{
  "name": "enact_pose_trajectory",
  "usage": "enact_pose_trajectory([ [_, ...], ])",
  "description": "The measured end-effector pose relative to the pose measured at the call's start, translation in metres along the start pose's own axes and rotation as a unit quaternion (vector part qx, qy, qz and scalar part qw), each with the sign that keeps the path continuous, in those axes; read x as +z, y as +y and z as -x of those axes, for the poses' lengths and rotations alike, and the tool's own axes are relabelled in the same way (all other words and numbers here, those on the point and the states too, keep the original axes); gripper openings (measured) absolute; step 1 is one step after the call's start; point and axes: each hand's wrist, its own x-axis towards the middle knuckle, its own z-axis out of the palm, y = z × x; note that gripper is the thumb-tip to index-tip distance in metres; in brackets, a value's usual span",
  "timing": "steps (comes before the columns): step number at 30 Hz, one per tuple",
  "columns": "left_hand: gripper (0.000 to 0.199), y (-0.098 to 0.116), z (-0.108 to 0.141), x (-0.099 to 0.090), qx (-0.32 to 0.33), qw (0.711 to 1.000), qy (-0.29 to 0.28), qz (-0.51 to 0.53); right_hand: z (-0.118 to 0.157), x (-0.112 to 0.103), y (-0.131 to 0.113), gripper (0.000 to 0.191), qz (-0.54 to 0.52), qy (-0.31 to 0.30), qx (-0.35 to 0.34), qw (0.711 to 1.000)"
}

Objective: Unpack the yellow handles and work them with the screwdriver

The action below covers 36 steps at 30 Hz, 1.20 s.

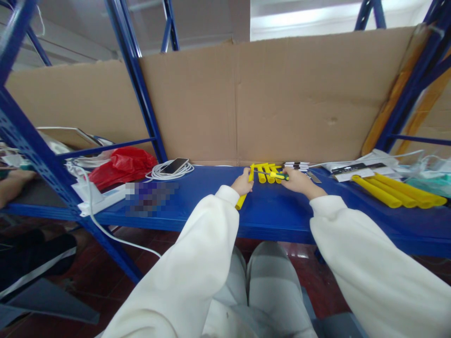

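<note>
In the head view, my left hand (243, 182) is closed around a yellow tube-like piece (241, 202), whose lower end sticks out below the fingers and whose top shows above them. My right hand (296, 180) grips a screwdriver (282, 176) by its green-and-yellow handle. The shaft points left towards the top of the held piece; whether the tip touches it I cannot tell. Just behind the screwdriver, several similar yellow pieces (261, 175) lie side by side on the blue shelf (207, 188). Small black-and-white items (298, 165) and a flat metal strip (313, 177) are near my right hand.
Larger yellow tubes (384, 195) lie at the right beside black-and-white packets (355, 171). On the left are a phone (176, 165) on a coiled white cable (158, 172), a red plastic bag (123, 165) and a power strip (105, 199). Cardboard (282, 103) closes the back. Another person's arm (16, 185) shows far left.
</note>
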Motion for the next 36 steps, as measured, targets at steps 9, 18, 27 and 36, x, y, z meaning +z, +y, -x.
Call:
enact_pose_trajectory([
  [9,0.046,0.0012,0.0018,-0.0009,-0.003,1.0,0.004,-0.004,-0.0013,0.0019,0.003,0.023,0.007,-0.015,0.0,1.0],
  [18,0.042,0.0039,0.0045,-0.0018,-0.006,1.0,-0.001,-0.001,-0.0011,-0.0026,0.0014,0.019,-0.029,-0.032,-0.004,0.999],
  [27,0.044,0.0018,0.002,0.0004,0.001,1.0,0.003,-0.002,-0.0026,0.0053,0.0054,0.023,-0.034,-0.047,0.001,0.998],
  [36,0.045,0.0025,0.0026,0.0002,-0.002,1.0,-0.001,0.0,-0.0033,0.0036,0.0045,0.026,-0.005,-0.048,0.008,0.999],
])
